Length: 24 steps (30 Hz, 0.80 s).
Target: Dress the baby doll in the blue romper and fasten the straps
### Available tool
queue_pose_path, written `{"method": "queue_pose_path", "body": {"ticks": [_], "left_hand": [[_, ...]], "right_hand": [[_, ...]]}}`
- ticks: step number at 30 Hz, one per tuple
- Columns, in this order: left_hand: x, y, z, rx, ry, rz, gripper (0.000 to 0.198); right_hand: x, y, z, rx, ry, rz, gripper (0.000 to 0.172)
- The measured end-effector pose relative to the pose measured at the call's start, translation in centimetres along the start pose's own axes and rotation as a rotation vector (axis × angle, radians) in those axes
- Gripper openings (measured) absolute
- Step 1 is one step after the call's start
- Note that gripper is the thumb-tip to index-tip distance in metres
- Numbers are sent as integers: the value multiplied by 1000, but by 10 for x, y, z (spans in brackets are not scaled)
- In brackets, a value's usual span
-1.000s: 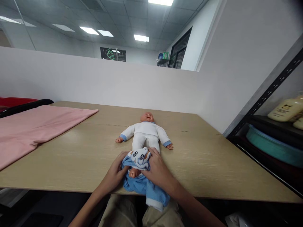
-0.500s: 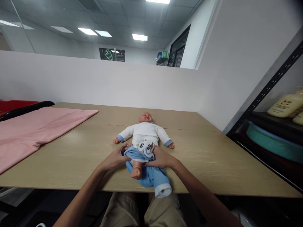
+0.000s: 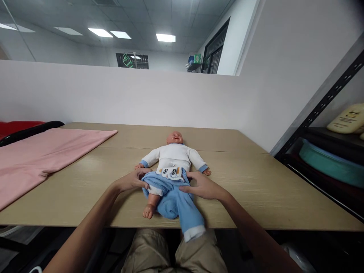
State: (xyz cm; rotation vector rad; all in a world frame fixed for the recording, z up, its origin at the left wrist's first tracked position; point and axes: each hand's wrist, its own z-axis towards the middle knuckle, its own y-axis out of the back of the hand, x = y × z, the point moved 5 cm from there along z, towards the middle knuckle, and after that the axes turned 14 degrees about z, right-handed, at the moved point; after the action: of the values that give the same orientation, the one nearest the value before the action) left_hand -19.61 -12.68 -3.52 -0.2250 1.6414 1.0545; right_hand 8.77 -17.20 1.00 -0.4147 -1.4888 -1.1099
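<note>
A baby doll (image 3: 174, 151) in a white top with blue cuffs lies on its back, head away from me. Blue fleece pants (image 3: 173, 201) with white cuffs and a white face patch are bunched over its hips and legs. One bare foot (image 3: 149, 211) sticks out of the left-hand cuff. The other trouser leg (image 3: 190, 216) hangs past the table's front edge, no foot showing. My left hand (image 3: 136, 179) grips the pants at the doll's hip on the left side. On the right side, my right hand (image 3: 203, 185) has its thumb and fingers closed on the waist fabric.
A pink cloth (image 3: 51, 151) covers the left of the wooden table (image 3: 244, 189), with a red bin (image 3: 22, 128) behind it. To the right, a black shelf holds a cream bottle (image 3: 347, 120) and a teal basin (image 3: 330, 163). A white partition (image 3: 142, 98) stands behind the table.
Both hands have moved apart, spreading the pants wider. The bare foot has shifted left, and the face patch now lies flatter and higher on the doll's belly.
</note>
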Motion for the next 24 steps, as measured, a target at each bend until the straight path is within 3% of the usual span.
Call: {"method": "queue_pose_path", "body": {"ticks": [3,6,9,11,13,16,19,21,22,24], "left_hand": [[-8,7,-6,-32,-68,133,65],[-33,13,-3,-90,-97,288,63],[-74,9,11,-139,-86,415,67],[-100,-4,28,-49,-124,449,74],[-111,-22,48,177,-94,468,66],[-106,-32,75,320,-59,399,49],[-86,-31,92,360,-24,218,48],[-76,-36,95,483,-4,125,49],[-73,-39,95,562,-5,97,49],[-73,-45,93,690,-14,74,48]], "right_hand": [[-15,0,-15,120,-35,360,72],[-30,-4,-19,42,-40,582,90],[-31,-17,-13,-26,14,610,87],[-25,-24,-7,-67,39,610,75],[-18,-24,-6,-148,37,587,62],[-13,-9,-16,-229,-33,474,51],[-14,-1,-35,28,-178,391,48],[-19,1,-48,178,-224,440,46],[-24,2,-52,185,-224,494,47],[-35,4,-56,71,-187,639,53]]}}
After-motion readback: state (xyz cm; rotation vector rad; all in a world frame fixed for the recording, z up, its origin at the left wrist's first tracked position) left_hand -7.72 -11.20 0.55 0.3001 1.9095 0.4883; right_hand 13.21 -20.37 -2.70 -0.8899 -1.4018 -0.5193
